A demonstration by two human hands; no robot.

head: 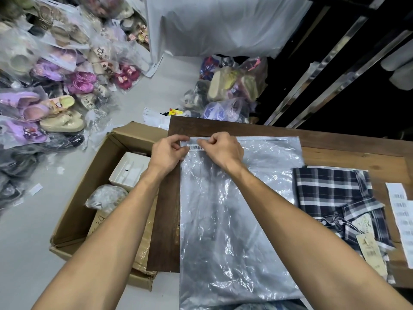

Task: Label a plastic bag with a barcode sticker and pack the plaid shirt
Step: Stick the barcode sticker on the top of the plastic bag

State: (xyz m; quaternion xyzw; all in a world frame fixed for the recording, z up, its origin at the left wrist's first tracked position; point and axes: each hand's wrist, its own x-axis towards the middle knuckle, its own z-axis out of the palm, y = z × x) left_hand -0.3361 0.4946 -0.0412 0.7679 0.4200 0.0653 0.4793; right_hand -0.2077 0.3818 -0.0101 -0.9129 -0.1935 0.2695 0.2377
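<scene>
Lying flat on the wooden bench (335, 139): clear plastic bag (234, 220), running from the far-left corner down to the near edge. Sitting at the bag's far-left corner, just under the top seal strip: barcode sticker (196, 147). Pinching the sticker's left end against the bag: left hand (167, 153), thumb and fingers curled. Pinching the sticker's right end: right hand (223, 151), fingers curled, knuckles up. Lying folded to the right of the bag, touching its right edge, not bagged yet: plaid shirt (335, 198), with paper hang tags (371, 251) trailing toward the near edge. Lying near the right edge of the bench: strip of barcode labels (402, 220). Standing on the floor just left of the bench: open cardboard box (73, 220), holding a white tray (129, 171) and a bagged item. Piling up on the floor farther left and beyond the bench: bagged shoes (55, 86).
</scene>
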